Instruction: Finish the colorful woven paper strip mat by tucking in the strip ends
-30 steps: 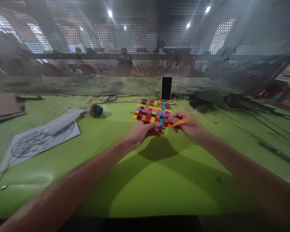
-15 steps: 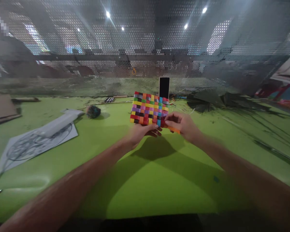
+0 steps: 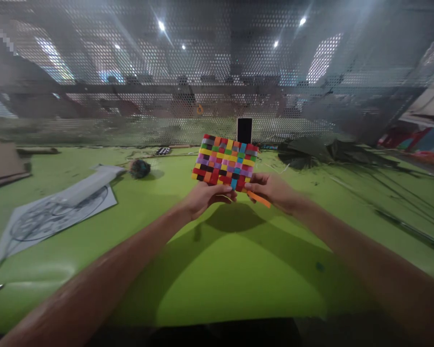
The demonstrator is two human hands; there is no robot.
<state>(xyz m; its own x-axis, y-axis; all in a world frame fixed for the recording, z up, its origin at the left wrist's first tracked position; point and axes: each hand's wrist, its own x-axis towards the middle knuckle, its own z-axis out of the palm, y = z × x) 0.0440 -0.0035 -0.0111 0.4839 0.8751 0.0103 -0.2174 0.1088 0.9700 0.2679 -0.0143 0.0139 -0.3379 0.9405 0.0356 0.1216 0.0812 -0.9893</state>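
Hovering above the green counter [image 3: 224,284], the multicoloured woven piece [image 3: 224,161] tilts in the person's two hands, its shadow falling below. From where I stand, the left grip [image 3: 204,195] is closed round the bottom edge, thumb laid in front. The right grip [image 3: 271,190] pinches the lower right corner, where an orange strip [image 3: 261,199] slants downward with its end loose. Beyond the weave stands a dark panel [image 3: 244,129], partly hidden. Over to the left sit a dark ball [image 3: 140,168] and a printed sheet [image 3: 97,202].
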